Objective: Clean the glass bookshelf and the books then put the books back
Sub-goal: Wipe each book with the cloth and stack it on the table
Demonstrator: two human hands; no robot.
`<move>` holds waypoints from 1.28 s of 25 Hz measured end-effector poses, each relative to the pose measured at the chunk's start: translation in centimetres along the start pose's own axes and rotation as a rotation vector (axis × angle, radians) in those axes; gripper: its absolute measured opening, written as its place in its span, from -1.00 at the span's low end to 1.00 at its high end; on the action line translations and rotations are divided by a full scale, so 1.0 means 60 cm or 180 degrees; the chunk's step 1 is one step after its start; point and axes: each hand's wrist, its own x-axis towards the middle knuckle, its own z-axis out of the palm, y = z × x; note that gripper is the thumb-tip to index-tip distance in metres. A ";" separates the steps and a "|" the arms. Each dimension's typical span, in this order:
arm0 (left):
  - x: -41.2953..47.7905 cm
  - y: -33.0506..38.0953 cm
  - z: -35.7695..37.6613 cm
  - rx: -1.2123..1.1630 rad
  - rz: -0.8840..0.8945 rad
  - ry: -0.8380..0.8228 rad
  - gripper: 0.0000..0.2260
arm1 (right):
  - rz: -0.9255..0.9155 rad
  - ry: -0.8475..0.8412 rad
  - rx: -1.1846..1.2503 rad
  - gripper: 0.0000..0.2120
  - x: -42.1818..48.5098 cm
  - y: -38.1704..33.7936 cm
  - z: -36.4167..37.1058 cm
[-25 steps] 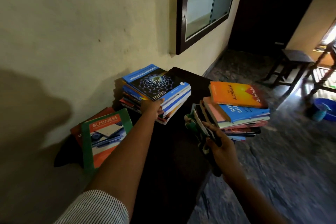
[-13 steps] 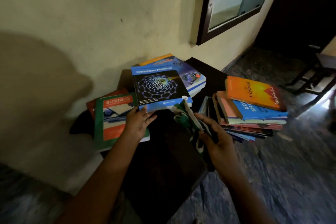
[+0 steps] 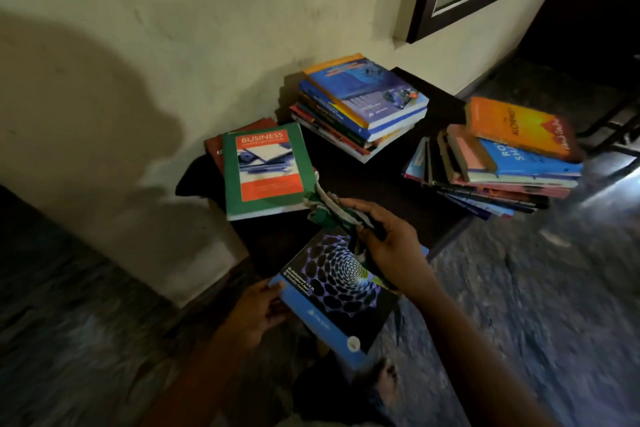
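Three book stacks (image 3: 363, 107), one loose book (image 3: 332, 291), one cloth (image 3: 329, 210).

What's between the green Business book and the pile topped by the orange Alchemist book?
Head view: bare dark table; the blue-topped stack sits behind that line. The cloth in the right hand ends beside the Business book.

left hand (image 3: 258, 310) holds blue book (image 3: 341, 291); right hand (image 3: 391, 246) grips cloth (image 3: 329, 208).

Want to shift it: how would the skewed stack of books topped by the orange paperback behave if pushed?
The skewed stack of books would probably shed volumes: its lower layers seem to overhang the dark table. The orange paperback askew on top could slide off. So many books likely weigh plenty.
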 end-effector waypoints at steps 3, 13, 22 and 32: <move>0.000 -0.025 -0.010 -0.0588 -0.0292 0.0067 -0.94 | 0.0322 0.0207 -0.0538 -0.49 0.005 0.064 0.028; -0.028 -0.040 -0.013 -0.1136 -0.0339 -0.0103 -0.75 | 0.0586 0.0168 -0.2487 -0.51 0.026 0.193 0.103; -0.021 -0.052 -0.041 -0.1508 -0.0248 -0.0442 -0.45 | -0.0450 -0.0607 -0.1363 -0.62 -0.102 0.095 0.167; -0.020 -0.050 -0.033 -0.1285 -0.0365 -0.0261 -0.56 | 0.0432 0.0492 -0.2240 -0.52 -0.063 0.220 0.043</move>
